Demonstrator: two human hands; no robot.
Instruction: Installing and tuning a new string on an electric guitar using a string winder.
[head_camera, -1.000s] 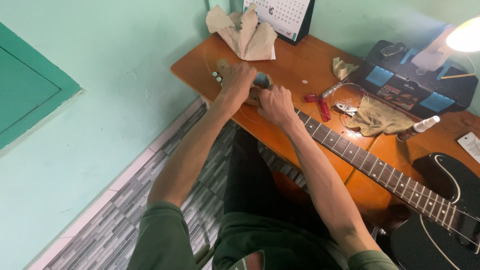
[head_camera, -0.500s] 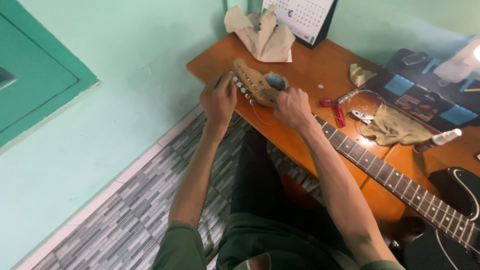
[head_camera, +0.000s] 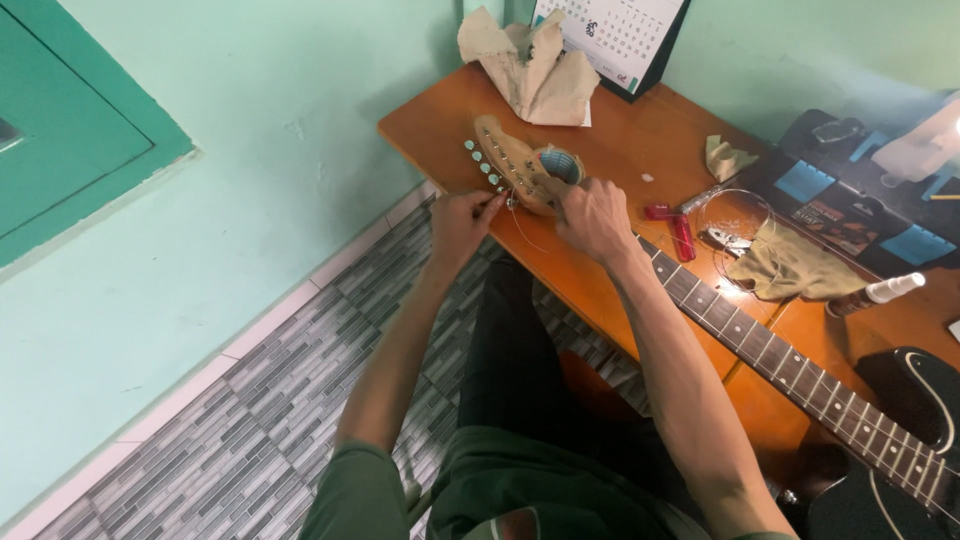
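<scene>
Since the earlier frame the left hand (head_camera: 462, 222) has slid off the top of the headstock (head_camera: 510, 165) to its near edge, and the view has shifted so more of the table (head_camera: 430, 115) shows.

The left hand's fingers are now pinched together on a thin wire string (head_camera: 527, 232) right beside the row of tuning pegs (head_camera: 484, 168). The right hand (head_camera: 590, 215) lies over the base of the headstock where the neck (head_camera: 760, 345) begins; its fingers are curled down, but whether they grip the string or only press on the wood I cannot tell.

The guitar lies flat along the orange wooden table, headstock towards the wall, black body (head_camera: 900, 450) at the lower right.

The string looks springy, thin and slippery, likely to whip loose, so it is best held close to its end between fingertips. The guitar itself seems heavy and rigid; the neck is the natural place to steady it.

The headstock is pale glossy wood with small round metal pegs. Nearby lie crumpled brown paper (head_camera: 530, 70), red-handled cutters (head_camera: 672, 222), a soft olive cloth (head_camera: 790, 265) and a coil of wire (head_camera: 735, 215).
</scene>
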